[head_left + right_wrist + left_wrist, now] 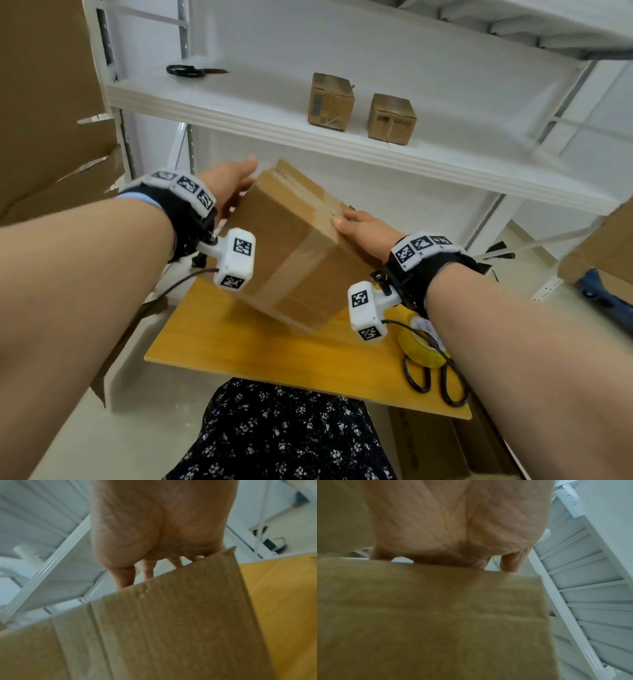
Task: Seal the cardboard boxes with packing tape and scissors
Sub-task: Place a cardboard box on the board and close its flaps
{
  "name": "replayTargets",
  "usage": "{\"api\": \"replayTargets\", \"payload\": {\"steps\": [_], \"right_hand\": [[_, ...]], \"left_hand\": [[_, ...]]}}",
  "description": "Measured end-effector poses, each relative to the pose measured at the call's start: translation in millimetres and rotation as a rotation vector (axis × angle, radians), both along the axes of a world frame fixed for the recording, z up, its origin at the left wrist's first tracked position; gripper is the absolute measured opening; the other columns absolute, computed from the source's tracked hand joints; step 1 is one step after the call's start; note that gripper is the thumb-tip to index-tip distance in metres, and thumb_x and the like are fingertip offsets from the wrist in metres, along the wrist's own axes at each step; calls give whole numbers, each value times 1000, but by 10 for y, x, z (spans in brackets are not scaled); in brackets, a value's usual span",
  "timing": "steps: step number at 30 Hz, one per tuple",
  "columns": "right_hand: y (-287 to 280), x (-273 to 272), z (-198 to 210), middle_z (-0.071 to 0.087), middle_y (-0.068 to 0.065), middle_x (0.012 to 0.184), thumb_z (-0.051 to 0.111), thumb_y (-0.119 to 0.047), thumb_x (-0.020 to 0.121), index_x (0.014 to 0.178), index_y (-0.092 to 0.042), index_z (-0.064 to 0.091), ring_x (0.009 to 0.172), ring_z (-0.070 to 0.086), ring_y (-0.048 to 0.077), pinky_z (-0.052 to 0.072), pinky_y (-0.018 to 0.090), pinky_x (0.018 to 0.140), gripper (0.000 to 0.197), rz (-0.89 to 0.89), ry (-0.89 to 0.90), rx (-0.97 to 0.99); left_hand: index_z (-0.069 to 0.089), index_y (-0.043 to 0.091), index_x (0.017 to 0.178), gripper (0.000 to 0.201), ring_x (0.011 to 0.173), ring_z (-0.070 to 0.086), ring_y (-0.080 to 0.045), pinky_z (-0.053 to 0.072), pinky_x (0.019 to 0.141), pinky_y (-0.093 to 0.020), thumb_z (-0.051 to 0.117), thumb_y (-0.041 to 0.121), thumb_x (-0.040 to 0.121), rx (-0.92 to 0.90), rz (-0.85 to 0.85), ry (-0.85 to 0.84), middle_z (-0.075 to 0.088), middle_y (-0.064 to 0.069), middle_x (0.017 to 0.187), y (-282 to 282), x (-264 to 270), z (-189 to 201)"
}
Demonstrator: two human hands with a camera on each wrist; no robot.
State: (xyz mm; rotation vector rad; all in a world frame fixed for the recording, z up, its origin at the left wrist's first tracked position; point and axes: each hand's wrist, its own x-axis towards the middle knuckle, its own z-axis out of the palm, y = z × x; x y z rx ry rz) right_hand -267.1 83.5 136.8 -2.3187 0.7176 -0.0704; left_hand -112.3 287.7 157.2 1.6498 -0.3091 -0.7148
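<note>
A brown cardboard box (294, 246) with clear tape along its seam hangs tilted above the yellow wooden table (260, 346). My left hand (229, 185) grips its far left end, thumb stretched out, fingers hidden behind it. My right hand (366, 229) grips the right edge with the thumb on top. In the left wrist view the palm (453, 520) lies against the box (428, 615). In the right wrist view the fingers (147, 569) reach past the edge of the box (163, 628). A yellowish tape roll (419, 346) and black-handled scissors (435, 380) lie at the table's right end.
A white shelf (260, 113) runs above and behind the table; on it stand two small taped boxes (330, 102) (392, 119), with a second pair of black scissors (191, 71) at its left. Large cardboard sheets (44, 102) stand at the left, and more cardboard (603, 250) at the right.
</note>
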Motion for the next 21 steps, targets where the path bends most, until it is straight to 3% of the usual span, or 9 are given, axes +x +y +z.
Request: {"api": "replayTargets", "payload": {"steps": [2, 4, 6, 8, 11, 13, 16, 19, 21], "right_hand": [[-164, 42, -128, 56, -3, 141, 45, -80, 75, 145, -35, 45, 123, 58, 22, 41, 47, 110, 83, -27, -89, 141], [-168, 22, -204, 57, 0, 137, 41, -69, 87, 147, -31, 42, 121, 60, 25, 45, 48, 106, 71, -47, -125, 234], [9, -73, -174, 46, 2, 148, 35, -52, 102, 152, -26, 34, 135, 46, 27, 37, 47, 112, 56, -46, -112, 267], [34, -81, -261, 45, 3, 147, 31, -43, 106, 151, -21, 34, 136, 43, 27, 39, 44, 108, 50, -67, -60, 305], [50, -78, -328, 61, 11, 130, 28, -54, 104, 133, -11, 54, 116, 58, 30, 49, 46, 95, 58, -169, -83, 529], [-28, -72, -280, 67, 14, 119, 24, -71, 96, 125, -16, 60, 105, 62, 31, 50, 51, 93, 72, -182, -128, 597], [-135, -52, -126, 69, 12, 113, 36, -74, 92, 122, -16, 61, 99, 68, 29, 55, 52, 88, 70, -188, -124, 497], [-132, 15, -96, 69, 11, 113, 47, -64, 92, 120, -13, 61, 97, 69, 30, 58, 51, 85, 60, -167, -66, 256], [-77, 41, -137, 70, 10, 109, 50, -55, 95, 116, -15, 62, 95, 70, 33, 60, 51, 82, 47, -154, -89, 267]], "left_hand": [[62, 29, 127, 65, 127, 47, -33, 35, 106, -51, 41, 72, 82, -25, -35, -16, 55, -10, 136, -12, -2, 200], [57, 37, 132, 63, 134, 40, -31, 28, 111, -48, 42, 72, 81, 25, -64, -114, 52, -6, 140, -67, -79, 383], [55, 28, 134, 53, 123, 48, -20, 27, 101, -27, 46, 59, 92, 135, -117, -301, 57, 0, 133, -169, -243, 455], [48, 19, 136, 41, 115, 52, -15, 22, 85, -19, 42, 40, 102, 297, -281, -507, 54, 1, 133, -327, -484, 429], [32, 21, 151, 53, 141, 32, -21, 19, 111, -27, 46, 33, 101, 617, -551, -740, 32, -2, 156, -579, -676, 182], [29, 24, 152, 56, 143, 28, -20, 18, 114, -28, 49, 33, 100, 709, -572, -802, 30, 0, 157, -671, -682, 58], [26, 24, 153, 65, 140, 35, -21, 23, 112, -28, 55, 37, 96, 695, -510, -825, 35, -2, 155, -684, -679, 42], [25, 23, 153, 67, 136, 41, -22, 29, 109, -29, 58, 34, 95, 669, -452, -836, 39, -4, 151, -678, -670, 46], [26, 23, 152, 66, 132, 44, -25, 34, 106, -30, 58, 30, 95, 648, -399, -833, 42, -6, 148, -653, -642, 25]]}}
